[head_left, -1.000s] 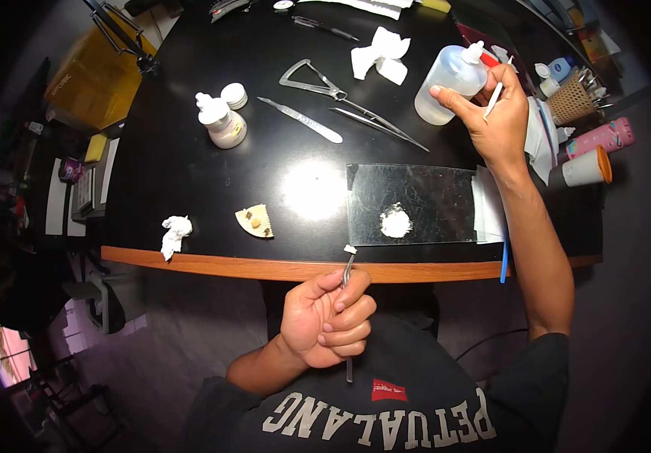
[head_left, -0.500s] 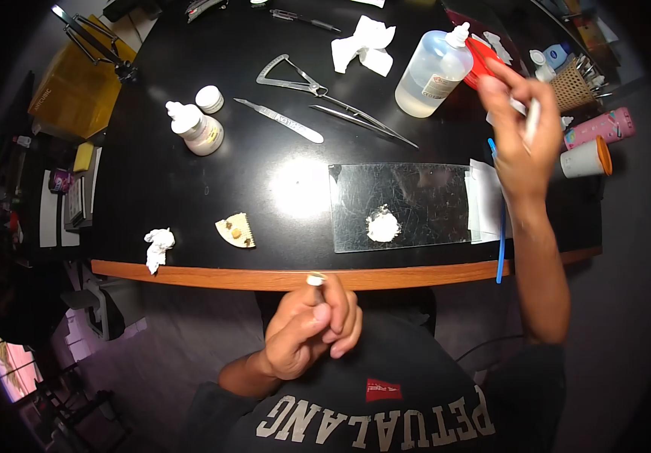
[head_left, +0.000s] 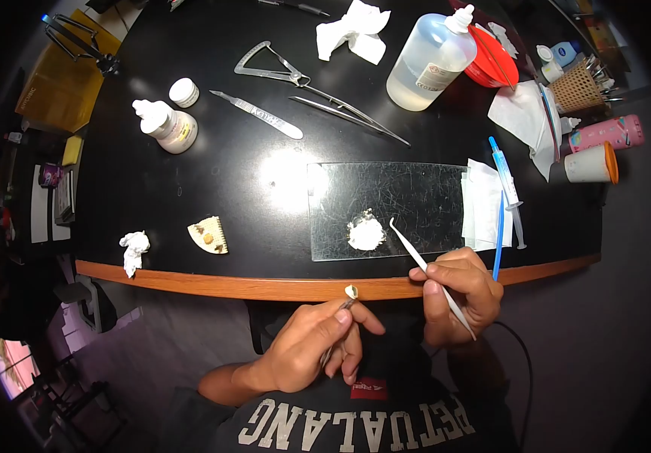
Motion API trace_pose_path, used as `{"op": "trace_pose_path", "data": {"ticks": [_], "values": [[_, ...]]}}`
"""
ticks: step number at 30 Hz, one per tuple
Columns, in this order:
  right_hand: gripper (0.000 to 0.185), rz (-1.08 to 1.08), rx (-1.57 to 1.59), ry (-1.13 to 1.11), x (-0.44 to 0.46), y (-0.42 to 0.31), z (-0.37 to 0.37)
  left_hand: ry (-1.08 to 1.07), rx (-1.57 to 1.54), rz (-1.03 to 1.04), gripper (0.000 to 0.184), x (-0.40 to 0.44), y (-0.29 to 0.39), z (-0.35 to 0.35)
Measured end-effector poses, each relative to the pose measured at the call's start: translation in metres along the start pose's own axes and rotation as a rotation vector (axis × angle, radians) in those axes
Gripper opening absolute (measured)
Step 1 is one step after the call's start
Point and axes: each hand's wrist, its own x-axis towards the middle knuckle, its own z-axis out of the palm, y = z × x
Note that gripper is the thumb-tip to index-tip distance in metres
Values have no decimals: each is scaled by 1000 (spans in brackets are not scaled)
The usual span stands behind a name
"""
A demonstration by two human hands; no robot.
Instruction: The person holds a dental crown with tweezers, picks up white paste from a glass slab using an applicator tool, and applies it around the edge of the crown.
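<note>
My right hand (head_left: 463,294) pinches a slim white dental instrument (head_left: 424,262). Its small bent tip points up and left, over the glass slab (head_left: 424,192), close to a mound of white powder (head_left: 366,234). In front of the wooden table edge, my left hand (head_left: 318,341) grips a thin metal tool (head_left: 346,306), mostly covered by the fingers. At its upper end sits a small off-white hollow piece (head_left: 352,291) that looks like a tooth crown. A fan-shaped cream piece with a ridged edge (head_left: 209,236) lies on the black table, left of the slab.
Farther back are a dropper bottle (head_left: 171,128), a white cap (head_left: 183,92), a scalpel (head_left: 257,115), a caliper (head_left: 273,69), tweezers (head_left: 352,119) and a large clear bottle (head_left: 427,64). White paper sheets (head_left: 482,204) and a blue syringe (head_left: 503,170) lie at the slab's right end.
My right hand has come down from beside the large bottle to the slab's front edge, bringing the white instrument. My left hand has turned slightly, and the small hollow piece shows more clearly.
</note>
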Motion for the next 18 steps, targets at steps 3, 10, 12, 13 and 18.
{"op": "trace_pose_path", "data": {"ticks": [3,10,12,13,18], "values": [[19,-44,-38,-34,-1,0,-4,72,337,38,56,-2,10,1],[26,-88,-104,-84,-2,1,-2,211,725,167,32,-3,33,4],[27,-89,-91,-78,-1,2,1,204,725,137,30,-2,35,2],[27,-89,-85,-75,-2,2,2,200,725,123,29,-1,36,2],[25,-99,-109,-77,-1,2,5,169,758,197,29,4,33,1]]}}
